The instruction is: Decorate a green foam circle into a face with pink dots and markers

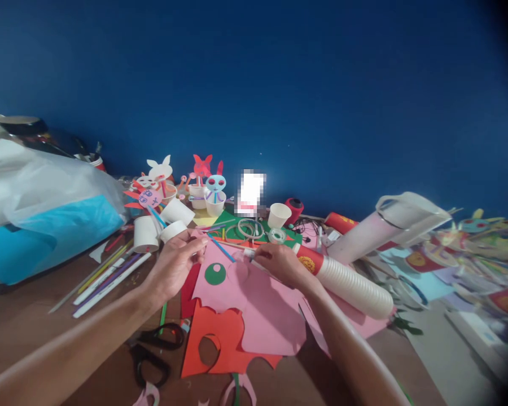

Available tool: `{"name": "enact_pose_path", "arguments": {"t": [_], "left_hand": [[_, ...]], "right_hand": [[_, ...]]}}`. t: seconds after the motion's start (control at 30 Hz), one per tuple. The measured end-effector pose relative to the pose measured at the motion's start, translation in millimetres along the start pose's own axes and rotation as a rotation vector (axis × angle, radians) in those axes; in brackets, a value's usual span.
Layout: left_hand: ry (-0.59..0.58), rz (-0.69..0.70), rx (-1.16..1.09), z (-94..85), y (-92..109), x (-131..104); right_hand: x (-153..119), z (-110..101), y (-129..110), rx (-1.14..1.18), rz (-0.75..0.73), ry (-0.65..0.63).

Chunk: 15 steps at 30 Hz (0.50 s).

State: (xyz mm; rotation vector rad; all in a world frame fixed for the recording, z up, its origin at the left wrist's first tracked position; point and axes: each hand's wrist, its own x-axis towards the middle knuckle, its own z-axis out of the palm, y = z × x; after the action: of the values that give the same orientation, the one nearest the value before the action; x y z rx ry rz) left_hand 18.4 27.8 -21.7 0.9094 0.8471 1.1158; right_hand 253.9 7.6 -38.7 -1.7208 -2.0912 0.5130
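hands (182, 256): 2 | white pens (112, 285): 2 | scissors (146, 339): 1 | green disc (215, 274): 1

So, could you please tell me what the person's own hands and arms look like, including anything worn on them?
The left hand and right hand are ungloved. The left forearm and right forearm are bare as far as the picture shows, with no sleeve, watch or bracelet in sight. Any ring would be too small to make out.
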Motion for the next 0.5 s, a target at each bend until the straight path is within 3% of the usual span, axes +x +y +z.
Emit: {"name": "enact_pose_path", "arguments": {"t": [0.17, 0.5], "left_hand": [[0.000, 0.019, -0.001, -3.5, -1, 3], [-0.005, 0.022, 0.009, -2.5, 2, 4]], "right_hand": [[3, -1, 9, -0.170, 0.043, 0.046], [7, -7, 17, -0.253, 0.074, 0.238]]}}
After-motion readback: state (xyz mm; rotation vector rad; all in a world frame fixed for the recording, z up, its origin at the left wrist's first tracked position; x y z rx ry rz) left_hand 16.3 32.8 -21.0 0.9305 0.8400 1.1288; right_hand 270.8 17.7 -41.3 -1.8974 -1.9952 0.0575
